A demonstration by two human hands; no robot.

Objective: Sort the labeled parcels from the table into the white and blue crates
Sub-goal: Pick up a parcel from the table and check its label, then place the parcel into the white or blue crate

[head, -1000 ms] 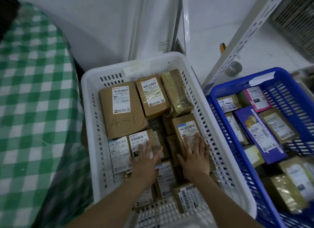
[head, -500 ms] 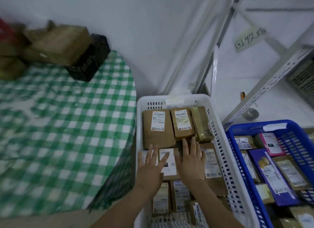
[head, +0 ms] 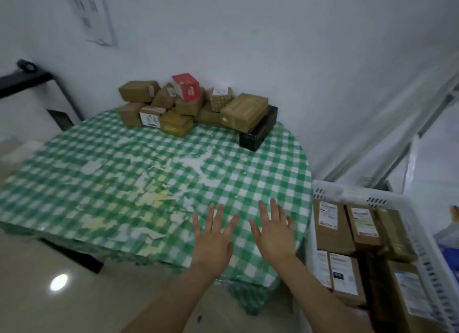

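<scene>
Table (head: 124, 183): covered by a green-and-white checked cloth; the far edge is set against the wall and the right edge is just beside the white crate (head: 347, 191).
Open room: a broad stretch of bare cloth is seen between the hands and the parcel pile (head: 188, 104); glossy floor (head: 58, 281) is seen below the table's near edge.
Parcel pile: stacked at the far edge of the table, against the wall; mostly brown boxes, with 1 red box (head: 186, 86) tilted on top.
Black box (head: 260, 131): lies at the right end of the pile, with a brown parcel resting on it.
White crate: stands to the right of the table and is filled with brown labeled parcels laid flat, labels up.
Left hand (head: 213, 238): fingers straight and spread, palm down, nothing held; placed over the near right part of the cloth.
Right hand (head: 275, 233): fingers straight and spread, palm down, nothing held; placed just beside the left hand, near the table's right edge.
Contact: whether either palm touches the cloth cannot be told.
Arms: both forearms are extended forward from the bottom of the view, roughly parallel, well apart from the pile.
</scene>
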